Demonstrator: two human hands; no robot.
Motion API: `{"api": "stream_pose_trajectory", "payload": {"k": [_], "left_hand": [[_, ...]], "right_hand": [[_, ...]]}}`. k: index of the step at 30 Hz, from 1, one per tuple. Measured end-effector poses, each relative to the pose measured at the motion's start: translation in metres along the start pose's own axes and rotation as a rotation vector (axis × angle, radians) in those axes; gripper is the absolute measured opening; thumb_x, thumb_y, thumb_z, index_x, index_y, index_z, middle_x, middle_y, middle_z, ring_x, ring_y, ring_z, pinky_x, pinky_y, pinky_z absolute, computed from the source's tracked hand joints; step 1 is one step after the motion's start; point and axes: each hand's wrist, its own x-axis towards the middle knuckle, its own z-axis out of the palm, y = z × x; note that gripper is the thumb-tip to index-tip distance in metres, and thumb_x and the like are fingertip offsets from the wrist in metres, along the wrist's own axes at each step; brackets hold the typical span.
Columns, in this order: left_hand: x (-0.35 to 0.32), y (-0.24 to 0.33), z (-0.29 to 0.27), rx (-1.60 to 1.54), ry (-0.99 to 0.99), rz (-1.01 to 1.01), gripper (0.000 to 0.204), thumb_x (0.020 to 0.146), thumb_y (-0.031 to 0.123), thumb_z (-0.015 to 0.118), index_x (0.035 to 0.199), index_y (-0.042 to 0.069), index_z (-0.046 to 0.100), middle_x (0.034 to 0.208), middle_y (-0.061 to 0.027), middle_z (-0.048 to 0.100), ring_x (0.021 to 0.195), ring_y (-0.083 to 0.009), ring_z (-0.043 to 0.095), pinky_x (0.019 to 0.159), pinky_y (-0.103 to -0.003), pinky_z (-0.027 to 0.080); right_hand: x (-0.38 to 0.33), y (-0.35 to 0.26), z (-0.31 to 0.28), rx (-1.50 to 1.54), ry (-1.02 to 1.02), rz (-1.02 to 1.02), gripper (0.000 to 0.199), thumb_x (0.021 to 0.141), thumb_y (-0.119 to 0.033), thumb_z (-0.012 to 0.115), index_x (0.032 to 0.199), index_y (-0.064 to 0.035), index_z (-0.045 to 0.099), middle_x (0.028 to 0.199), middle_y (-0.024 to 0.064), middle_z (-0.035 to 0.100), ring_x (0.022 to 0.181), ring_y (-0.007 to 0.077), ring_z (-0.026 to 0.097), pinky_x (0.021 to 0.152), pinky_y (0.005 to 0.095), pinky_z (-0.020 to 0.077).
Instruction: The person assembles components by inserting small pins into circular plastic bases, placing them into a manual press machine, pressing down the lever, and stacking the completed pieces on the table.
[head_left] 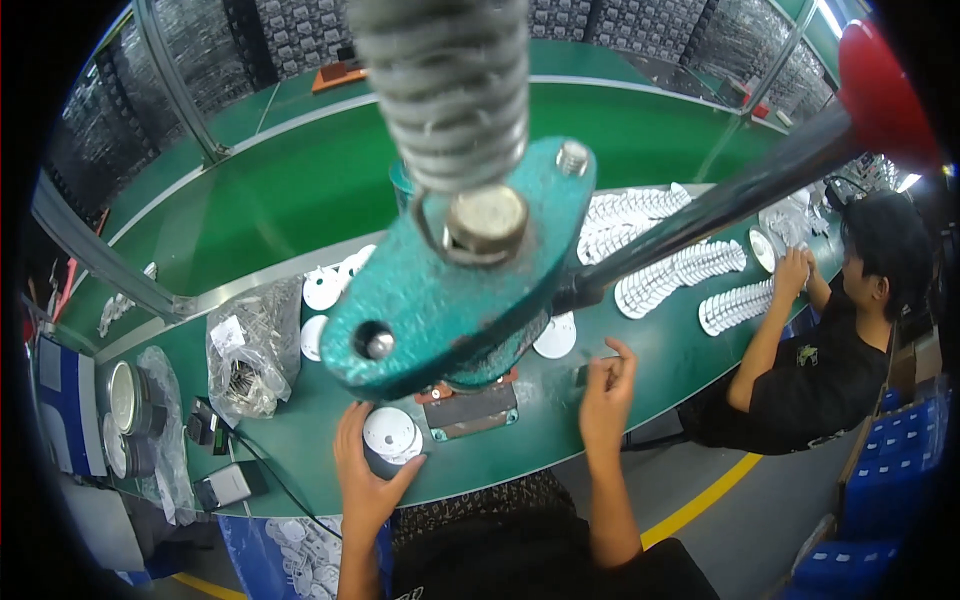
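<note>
My left hand (365, 470) curves round a small stack of white round discs with holes (388, 430), its fingers at the left edge and its thumb at the lower right. To the right, my right hand (606, 405) is raised over the table edge, loosely curled with the index finger apart from the thumb; nothing shows in it. Between and above both hands stands a green hand press (450, 290) with a large coil spring and a black lever (730, 200) ending in a red knob (885, 95). Under its head lies a dark plate (470, 412). The press head hides part of the table.
Rows of stacked white discs (680, 275) lie at right. A co-worker (830, 330) sits there, hands on white parts. At left are a plastic bag of metal parts (252, 350), a grey-and-black box (230, 484) with a cable, and round tins (128, 400). A blue bin (240, 560) stands below.
</note>
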Motion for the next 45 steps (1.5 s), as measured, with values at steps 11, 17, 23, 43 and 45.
{"api": "stream_pose_trajectory", "payload": {"k": [11,17,23,43,45], "left_hand": [[-0.001,-0.009,0.005,-0.122,0.056,-0.020,0.063,0.068,0.009,0.079,0.125,0.003,0.053,0.122,-0.0128,0.059,0.116,-0.0317,0.052,0.102,-0.041,0.037],[-0.006,-0.015,-0.002,-0.161,0.007,0.045,0.041,0.071,0.004,0.074,0.111,0.008,0.064,0.125,-0.0131,0.056,0.126,-0.0321,0.046,0.105,-0.042,0.036],[-0.006,-0.008,0.003,-0.112,0.011,0.066,0.041,0.074,0.004,0.069,0.115,0.008,0.061,0.142,-0.0201,0.038,0.133,-0.0361,0.039,0.108,-0.044,0.033],[-0.007,-0.019,0.010,-0.569,0.189,0.004,0.036,0.083,-0.005,0.065,0.118,-0.003,0.057,0.133,-0.0172,0.052,0.114,-0.0228,0.058,0.089,-0.031,0.053],[-0.007,-0.016,0.005,-0.699,0.203,-0.096,0.033,0.087,-0.006,0.061,0.119,-0.006,0.054,0.132,-0.0197,0.052,0.108,-0.0204,0.061,0.087,-0.028,0.053]], "right_hand": [[-0.089,0.041,-0.101,0.850,0.083,0.498,0.037,0.084,0.013,0.046,0.120,0.0040,0.044,0.113,0.0182,0.054,0.105,0.0251,0.057,0.092,0.0326,0.0468],[-0.141,0.083,-0.070,1.255,-0.007,1.124,0.042,0.091,0.007,0.055,0.130,0.0093,0.040,0.132,0.0271,0.050,0.119,0.0352,0.055,0.105,0.0445,0.0459],[-0.142,0.058,-0.040,1.145,-0.317,1.044,0.035,0.097,-0.003,0.048,0.128,0.0121,0.042,0.130,0.0289,0.050,0.121,0.0366,0.053,0.106,0.0464,0.0431],[-0.133,-0.016,-0.039,0.618,-0.802,0.181,0.013,0.089,-0.002,0.064,0.099,0.0012,0.071,0.114,0.0155,0.066,0.100,0.0178,0.062,0.081,0.0275,0.0499],[-0.128,-0.033,-0.022,0.579,-0.816,0.085,0.014,0.086,-0.002,0.068,0.100,-0.0007,0.072,0.110,0.0124,0.069,0.092,0.0129,0.062,0.076,0.0250,0.0491]]}}
